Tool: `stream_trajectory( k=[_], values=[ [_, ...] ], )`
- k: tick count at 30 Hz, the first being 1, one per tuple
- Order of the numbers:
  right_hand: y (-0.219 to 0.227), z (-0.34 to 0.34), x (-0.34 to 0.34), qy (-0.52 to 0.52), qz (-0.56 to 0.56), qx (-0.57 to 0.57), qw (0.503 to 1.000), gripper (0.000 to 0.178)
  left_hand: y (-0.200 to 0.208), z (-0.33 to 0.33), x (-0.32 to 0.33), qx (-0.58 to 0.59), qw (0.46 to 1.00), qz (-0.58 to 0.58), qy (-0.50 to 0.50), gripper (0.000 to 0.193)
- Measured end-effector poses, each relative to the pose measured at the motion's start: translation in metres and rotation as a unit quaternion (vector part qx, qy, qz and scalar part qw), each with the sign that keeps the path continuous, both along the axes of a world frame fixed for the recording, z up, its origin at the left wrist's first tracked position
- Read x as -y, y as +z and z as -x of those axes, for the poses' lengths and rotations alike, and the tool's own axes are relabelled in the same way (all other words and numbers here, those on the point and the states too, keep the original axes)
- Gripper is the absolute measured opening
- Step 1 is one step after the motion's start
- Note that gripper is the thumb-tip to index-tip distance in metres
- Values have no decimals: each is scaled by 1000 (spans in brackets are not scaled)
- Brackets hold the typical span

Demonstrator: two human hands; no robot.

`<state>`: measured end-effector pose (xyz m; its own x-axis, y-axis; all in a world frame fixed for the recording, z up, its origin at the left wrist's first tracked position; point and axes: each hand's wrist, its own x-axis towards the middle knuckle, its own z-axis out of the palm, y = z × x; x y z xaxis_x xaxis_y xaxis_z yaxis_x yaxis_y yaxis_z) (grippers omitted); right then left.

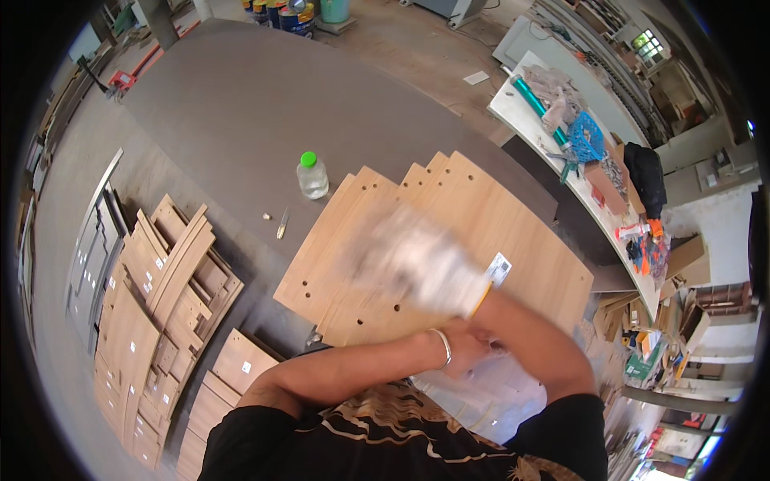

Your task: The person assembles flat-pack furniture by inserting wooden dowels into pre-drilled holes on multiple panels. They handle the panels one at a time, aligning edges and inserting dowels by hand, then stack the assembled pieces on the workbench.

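My right hand [421, 260], in a white work glove with a yellow cuff edge, is smeared by motion above a stack of wood-grain panels [513, 216] with drilled holes. Whether it holds anything is hidden by the blur. My left hand [469, 349], bare and with a bracelet at the wrist, is close to my body, partly covered by my right forearm; its fingers are not clear. Beside it lies a pale, see-through sheet [501, 385]. A white label [498, 269] sits on the top panel near the glove cuff.
Left of the panels, a clear bottle with a green cap [313, 176] and a small knife-like tool [282, 224] rest on the dark tabletop [281, 88]. More wooden panels [152, 321] are piled at left. A white side table [513, 108] at right carries a blue basket [585, 136].
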<state>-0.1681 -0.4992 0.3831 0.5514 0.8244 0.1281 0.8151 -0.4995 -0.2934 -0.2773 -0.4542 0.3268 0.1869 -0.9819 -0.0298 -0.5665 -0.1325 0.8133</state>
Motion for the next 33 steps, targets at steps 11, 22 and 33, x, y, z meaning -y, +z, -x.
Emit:
stream_trajectory(
  k=[11, 22, 33],
  values=[
    [0, -29, 1, -113, 52, 2, 992, 58, 25, 5, -25, 245, 968, 28, 46, 82],
    [8, -81, 85, -153, 50, 192, 968, 37, 32, 4, -15, 243, 970, 31, 4, 86],
    [0, -93, 69, -227, -5, 58, 972, 41, 25, 3, -20, 247, 966, 67, 26, 83]
  ],
)
